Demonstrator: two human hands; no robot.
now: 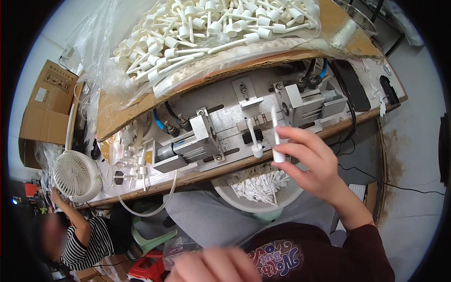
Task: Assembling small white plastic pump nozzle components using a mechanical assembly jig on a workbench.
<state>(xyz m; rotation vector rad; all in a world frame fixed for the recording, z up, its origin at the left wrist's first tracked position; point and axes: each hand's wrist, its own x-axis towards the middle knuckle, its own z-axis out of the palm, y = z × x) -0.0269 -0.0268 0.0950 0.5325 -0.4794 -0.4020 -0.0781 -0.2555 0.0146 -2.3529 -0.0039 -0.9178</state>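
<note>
My right hand pinches a white applicator cap by its capped end, between fingertips and thumb, with the long stem pointing up. Just left of it, another white applicator cap rests in the metal fixture, its stem leaning back over a small black block. My left hand is low at the bottom edge, away from the fixture. Motion smears its fingers, so I cannot make out their pose or whether they hold anything.
Pneumatic cylinders flank the fixture, left and right. Beyond lies a heap of white applicator caps on cardboard. Below the bench edge a white basket contains more. A fan and a person in a striped shirt are at left.
</note>
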